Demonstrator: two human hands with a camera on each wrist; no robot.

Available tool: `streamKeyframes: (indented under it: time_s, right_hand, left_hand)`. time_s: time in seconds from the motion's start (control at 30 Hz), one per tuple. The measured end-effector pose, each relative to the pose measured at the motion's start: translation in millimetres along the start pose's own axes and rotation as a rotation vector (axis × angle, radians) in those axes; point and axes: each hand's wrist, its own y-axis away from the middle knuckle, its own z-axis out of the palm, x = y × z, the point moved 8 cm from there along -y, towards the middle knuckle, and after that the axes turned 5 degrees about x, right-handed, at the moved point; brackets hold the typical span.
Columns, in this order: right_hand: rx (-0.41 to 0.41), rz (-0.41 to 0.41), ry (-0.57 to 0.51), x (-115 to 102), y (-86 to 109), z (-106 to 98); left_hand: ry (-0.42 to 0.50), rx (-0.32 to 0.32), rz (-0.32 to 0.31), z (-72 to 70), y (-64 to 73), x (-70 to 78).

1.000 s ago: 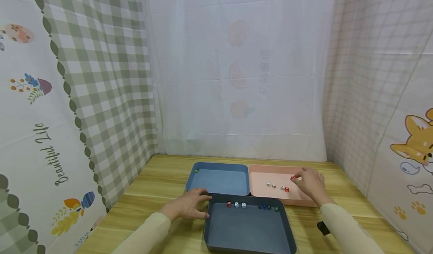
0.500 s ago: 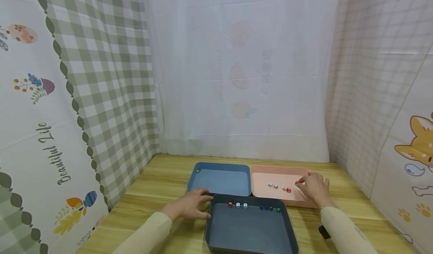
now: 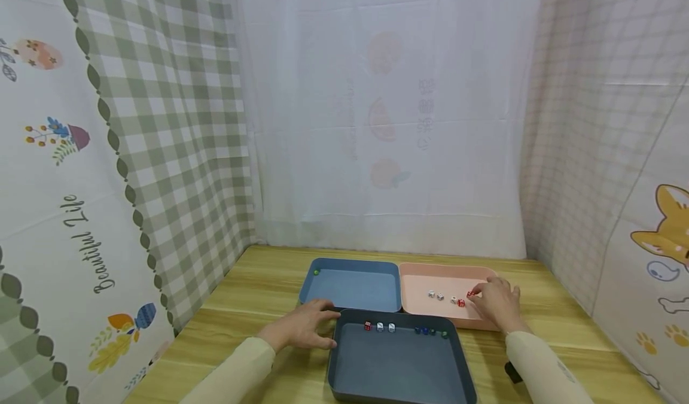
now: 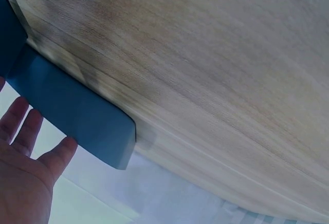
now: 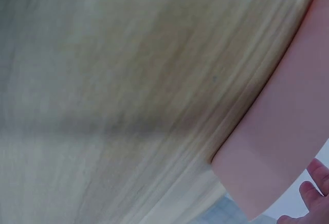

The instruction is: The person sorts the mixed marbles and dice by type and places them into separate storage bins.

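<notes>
In the head view, my right hand (image 3: 498, 302) reaches over the right part of the pink tray (image 3: 441, 267) and pinches a red die (image 3: 470, 294) between thumb and fingertips. Just left of it lies another red die (image 3: 460, 303), with a white die (image 3: 454, 300) beside that. Two more white dice sit farther left in the same tray, one of them a white die (image 3: 431, 294). My left hand (image 3: 304, 326) has its fingers spread at the upper left corner of the dark grey tray (image 3: 331, 368), thumb by its left wall. The left wrist view shows fingertips along the tray wall (image 4: 77, 106).
Inside the dark grey tray, a red die (image 3: 368, 326) and two white dice stand in a row, with several small blue and green pieces (image 3: 425, 331) to their right. A blue tray (image 3: 350, 261) at the back holds a small green piece (image 3: 316, 272). Curtains surround the wooden table (image 3: 258, 272).
My right hand has brought the pinched red die nearer to me, close to the other red die in the pink tray. The left hand stays at the dark grey tray.
</notes>
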Motion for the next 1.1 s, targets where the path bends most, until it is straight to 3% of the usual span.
streamKeyframes:
  time_s: [0.3,1.1]
  right_hand:
    - [-0.045,0.033,0.021,2.0,2.9,2.1]
    - [-0.012,-0.074,-0.032,-18.0,0.0,0.6]
  left_hand:
    - [-0.006,-0.001,-0.004,0.6,-0.7,-0.2]
    - [0.005,-0.004,-0.017,1.9,0.6,-2.3]
